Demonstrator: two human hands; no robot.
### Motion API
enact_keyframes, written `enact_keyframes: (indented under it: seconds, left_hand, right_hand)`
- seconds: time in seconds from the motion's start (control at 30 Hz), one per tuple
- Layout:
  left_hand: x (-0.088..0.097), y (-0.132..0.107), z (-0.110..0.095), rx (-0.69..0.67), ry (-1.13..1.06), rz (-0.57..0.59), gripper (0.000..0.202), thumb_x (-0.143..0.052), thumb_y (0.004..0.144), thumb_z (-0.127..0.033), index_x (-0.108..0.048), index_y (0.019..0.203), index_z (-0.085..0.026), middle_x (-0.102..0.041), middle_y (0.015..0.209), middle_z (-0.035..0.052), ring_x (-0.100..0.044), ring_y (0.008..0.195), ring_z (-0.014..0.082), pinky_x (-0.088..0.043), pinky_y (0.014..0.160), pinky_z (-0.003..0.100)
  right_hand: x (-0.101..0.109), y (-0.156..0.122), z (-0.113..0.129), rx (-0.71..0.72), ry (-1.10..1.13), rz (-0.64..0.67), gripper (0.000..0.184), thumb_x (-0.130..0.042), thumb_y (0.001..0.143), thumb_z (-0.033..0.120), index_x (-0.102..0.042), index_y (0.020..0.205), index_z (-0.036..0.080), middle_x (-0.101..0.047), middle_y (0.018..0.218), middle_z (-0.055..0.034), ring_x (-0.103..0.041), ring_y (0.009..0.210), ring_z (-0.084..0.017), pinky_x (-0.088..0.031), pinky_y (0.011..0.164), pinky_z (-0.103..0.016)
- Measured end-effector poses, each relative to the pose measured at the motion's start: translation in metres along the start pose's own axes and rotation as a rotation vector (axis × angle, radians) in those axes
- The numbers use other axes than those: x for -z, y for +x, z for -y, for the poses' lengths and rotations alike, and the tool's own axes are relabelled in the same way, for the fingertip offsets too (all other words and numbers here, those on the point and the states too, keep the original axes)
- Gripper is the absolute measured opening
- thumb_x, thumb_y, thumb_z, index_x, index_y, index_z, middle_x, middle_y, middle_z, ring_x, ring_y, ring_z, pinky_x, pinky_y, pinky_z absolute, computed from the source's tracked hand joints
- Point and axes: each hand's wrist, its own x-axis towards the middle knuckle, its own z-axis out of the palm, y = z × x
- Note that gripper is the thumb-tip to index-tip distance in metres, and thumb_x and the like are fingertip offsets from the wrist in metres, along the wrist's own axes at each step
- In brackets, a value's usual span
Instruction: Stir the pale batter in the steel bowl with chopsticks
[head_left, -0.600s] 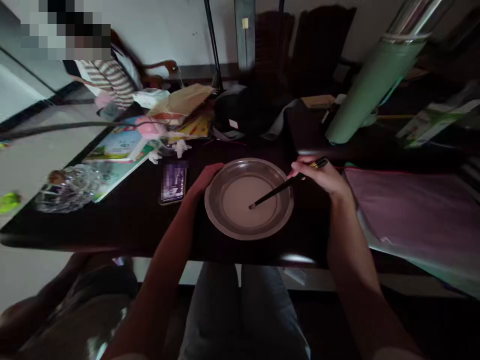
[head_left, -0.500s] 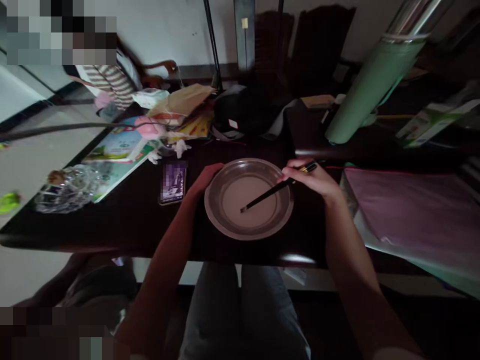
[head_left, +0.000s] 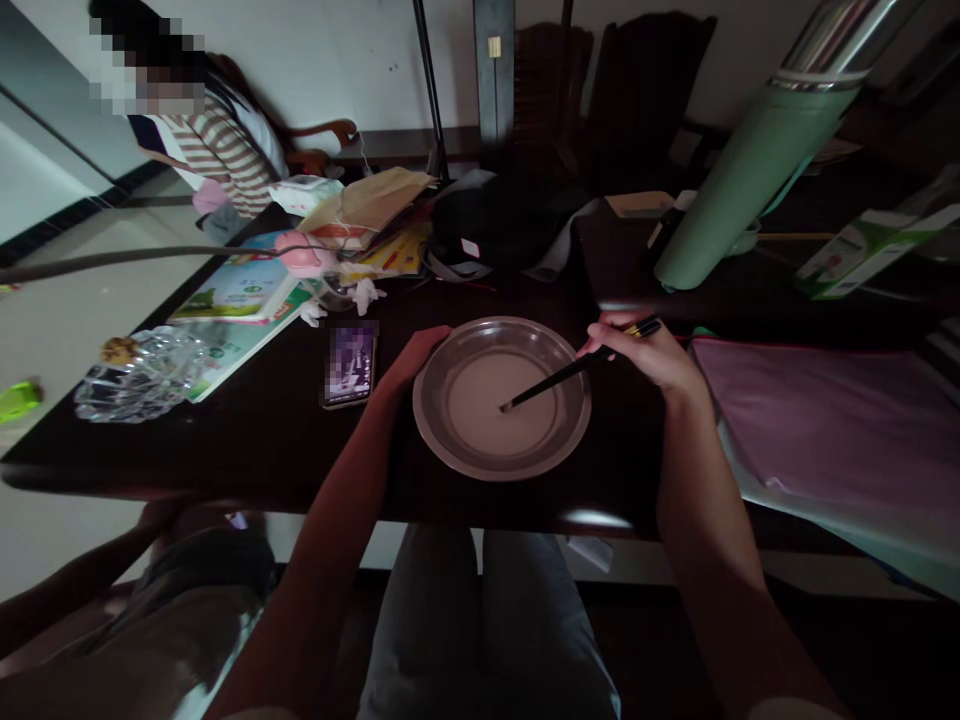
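A wide round metal basin (head_left: 502, 465) stands on the dark table in front of me, with a pale, even content (head_left: 480, 400) in its bottom. My left hand (head_left: 421, 352) holds the basin by its far left rim, with its fingers partly hidden behind the edge. Over the right rim, my right hand (head_left: 637, 350) is closed around black chopsticks (head_left: 555, 378) with gold bands near the upper end. They slant down to the left, and their tips rest at the pale content near the basin's middle.
Left of the basin lies a phone (head_left: 350, 365), then a glass dish (head_left: 142, 375) and books (head_left: 240, 280). Behind are a black bag (head_left: 502, 225) and a green thermos (head_left: 750, 190). A pink folder (head_left: 825, 410) lies right. One person (head_left: 232, 150) sits far left, another (head_left: 195, 590) beside me.
My right hand has moved slightly right, and the chopstick tips have shifted right and a little farther away inside the basin. My left hand keeps its place on the rim.
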Motion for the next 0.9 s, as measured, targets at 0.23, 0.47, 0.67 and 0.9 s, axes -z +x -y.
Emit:
enact_keyframes:
  seconds: [0.23, 0.47, 0.67, 0.9]
  left_hand:
    - [0.000, -0.003, -0.006, -0.018, 0.070, -0.008, 0.034, -0.043, 0.083, -0.044, -0.055, 0.066, -0.018, -0.055, 0.067, -0.0011, -0.050, 0.072, 0.0157, -0.040, 0.068, 0.026]
    - [-0.002, -0.004, -0.010, -0.004, 0.041, -0.025, 0.033, -0.045, 0.082, -0.044, -0.056, 0.066, -0.018, -0.057, 0.068, -0.0008, -0.051, 0.074, 0.0159, -0.043, 0.069, 0.025]
    - [-0.001, -0.006, -0.012, -0.005, 0.046, -0.022, 0.031, -0.044, 0.082, -0.042, -0.052, 0.064, -0.018, -0.054, 0.065, -0.0012, -0.049, 0.070, 0.0149, -0.041, 0.065, 0.024]
    - [-0.003, -0.009, -0.020, 0.008, 0.065, -0.029, 0.031, -0.044, 0.085, -0.039, -0.052, 0.064, -0.018, -0.054, 0.065, -0.0020, -0.047, 0.070, 0.0140, -0.042, 0.066, 0.024]
  right_hand:
    - [-0.028, 0.005, 0.006, 0.042, -0.031, 0.133, 0.038, -0.065, 0.082, 0.057, -0.069, 0.073, 0.020, -0.077, 0.082, -0.0049, -0.068, 0.075, -0.018, -0.046, 0.064, -0.028]
    - [0.001, 0.001, -0.002, 0.017, -0.015, -0.100, 0.039, -0.067, 0.081, 0.056, -0.067, 0.065, 0.021, -0.075, 0.071, -0.0044, -0.067, 0.072, -0.019, -0.044, 0.061, -0.029]
    - [-0.014, 0.000, 0.006, -0.006, -0.024, 0.106, 0.038, -0.066, 0.082, 0.056, -0.069, 0.071, 0.021, -0.077, 0.078, -0.0045, -0.069, 0.074, -0.019, -0.045, 0.063, -0.029]
    - [-0.014, 0.005, 0.001, 0.052, -0.044, -0.054, 0.036, -0.067, 0.082, 0.054, -0.066, 0.068, 0.021, -0.076, 0.077, -0.0042, -0.068, 0.076, -0.019, -0.045, 0.064, -0.029]
